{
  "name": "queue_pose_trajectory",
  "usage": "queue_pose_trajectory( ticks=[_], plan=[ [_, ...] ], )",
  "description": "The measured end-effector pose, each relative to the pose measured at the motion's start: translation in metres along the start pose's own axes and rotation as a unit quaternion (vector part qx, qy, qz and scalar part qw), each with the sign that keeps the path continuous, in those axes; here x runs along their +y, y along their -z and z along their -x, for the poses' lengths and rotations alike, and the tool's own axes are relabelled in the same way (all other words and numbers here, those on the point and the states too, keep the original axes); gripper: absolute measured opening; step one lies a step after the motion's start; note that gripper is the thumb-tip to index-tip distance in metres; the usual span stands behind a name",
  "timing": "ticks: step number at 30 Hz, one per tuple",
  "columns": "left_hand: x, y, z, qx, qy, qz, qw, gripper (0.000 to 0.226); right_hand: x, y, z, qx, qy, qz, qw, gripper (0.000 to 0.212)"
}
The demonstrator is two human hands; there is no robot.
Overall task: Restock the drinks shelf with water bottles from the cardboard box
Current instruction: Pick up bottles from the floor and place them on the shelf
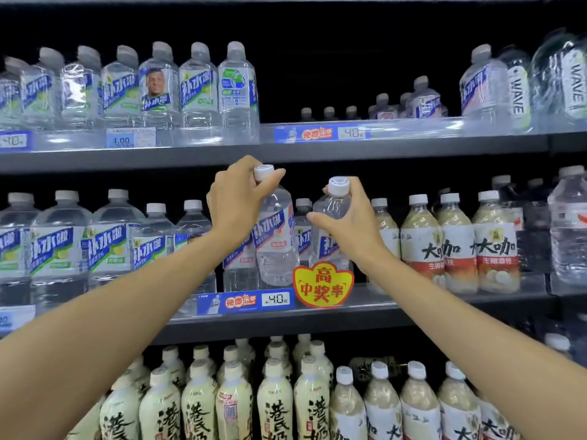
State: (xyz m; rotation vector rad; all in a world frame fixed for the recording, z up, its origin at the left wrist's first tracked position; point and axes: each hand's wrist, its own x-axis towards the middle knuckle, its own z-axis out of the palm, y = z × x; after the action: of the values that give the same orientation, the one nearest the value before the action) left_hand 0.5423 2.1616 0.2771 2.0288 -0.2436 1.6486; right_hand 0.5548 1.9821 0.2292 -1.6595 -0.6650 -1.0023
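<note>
**Clear plastic, blue labels, cream below**

The two held water bottles (275, 239) (330, 230) are clear with white caps and blue-and-white labels, one with a red patch. The shelf (286, 154) is dark grey. At the middle shelf's front edge sits a blue price strip (244, 301) and a yellow tag (322, 285) with red characters. Bottom-shelf milk-tea bottles (276, 404) are cream with black brush lettering.

A shop's drinks aisle: tiered dark shelves (286, 150) carry rows of bottled water (198, 90) and milky drinks (495, 246), with price labels (275, 299) and a promotional sticker (323, 284) along the shelf edges.
</note>
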Motion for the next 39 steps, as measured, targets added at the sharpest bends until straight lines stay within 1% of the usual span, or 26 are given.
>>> queue_pose_trajectory(
  ticks=[2,5,9,13,15,17,19,22,23,25,28,30,31,32,35,39],
  plan=[
    [-0.001,-0.004,0.005,-0.010,-0.012,-0.013,1.000,0.046,0.002,-0.002,-0.003,0.002,-0.021,-0.014,1.000,0.051],
    [0.001,-0.008,0.006,-0.021,-0.007,-0.013,1.000,0.045,0.006,-0.010,-0.006,-0.015,-0.051,-0.026,0.998,0.048],
    [0.004,-0.012,-0.002,-0.045,-0.004,-0.043,0.998,0.046,0.013,-0.022,-0.007,-0.033,-0.092,-0.024,0.995,0.052],
    [-0.004,-0.019,0.005,-0.081,-0.030,-0.077,0.993,0.049,0.020,-0.025,-0.017,-0.036,-0.128,-0.021,0.991,0.053],
    [-0.011,-0.025,0.012,-0.094,-0.023,-0.078,0.992,0.049,0.024,-0.026,-0.024,-0.058,-0.145,-0.018,0.988,0.051],
    [-0.018,-0.031,0.014,-0.101,0.003,-0.069,0.993,0.050,0.026,-0.031,-0.027,-0.090,-0.158,-0.011,0.983,0.052],
    [-0.022,-0.036,0.011,-0.117,0.019,-0.063,0.991,0.051,0.029,-0.038,-0.028,-0.109,-0.156,0.013,0.982,0.053],
    [-0.022,-0.045,0.008,-0.159,0.033,-0.053,0.985,0.046,0.035,-0.044,-0.032,-0.104,-0.160,0.022,0.981,0.048],
    [-0.023,-0.047,0.007,-0.172,0.032,-0.048,0.983,0.044,0.038,-0.045,-0.033,-0.104,-0.166,0.025,0.980,0.049],
    [-0.025,-0.046,0.006,-0.201,0.021,-0.033,0.979,0.045,0.044,-0.047,-0.033,-0.107,-0.162,0.069,0.978,0.054],
    [-0.029,-0.032,0.002,-0.290,0.006,0.004,0.957,0.053,0.053,-0.047,-0.030,-0.109,-0.141,0.110,0.978,0.055],
    [-0.032,-0.023,0.002,-0.348,-0.012,0.002,0.937,0.069,0.055,-0.047,-0.029,-0.108,-0.133,0.116,0.978,0.054],
    [-0.032,-0.021,0.002,-0.366,-0.017,-0.010,0.930,0.078,0.056,-0.048,-0.029,-0.105,-0.131,0.123,0.978,0.053],
    [-0.032,-0.020,0.003,-0.374,-0.018,-0.021,0.927,0.084,0.055,-0.048,-0.029,-0.101,-0.130,0.133,0.977,0.053],
    [-0.030,-0.022,0.003,-0.372,-0.006,-0.024,0.928,0.087,0.053,-0.049,-0.027,-0.089,-0.122,0.160,0.976,0.053],
    [-0.027,-0.021,0.000,-0.380,-0.001,-0.043,0.924,0.082,0.048,-0.045,-0.024,-0.097,-0.113,0.186,0.971,0.053]
  ],
)
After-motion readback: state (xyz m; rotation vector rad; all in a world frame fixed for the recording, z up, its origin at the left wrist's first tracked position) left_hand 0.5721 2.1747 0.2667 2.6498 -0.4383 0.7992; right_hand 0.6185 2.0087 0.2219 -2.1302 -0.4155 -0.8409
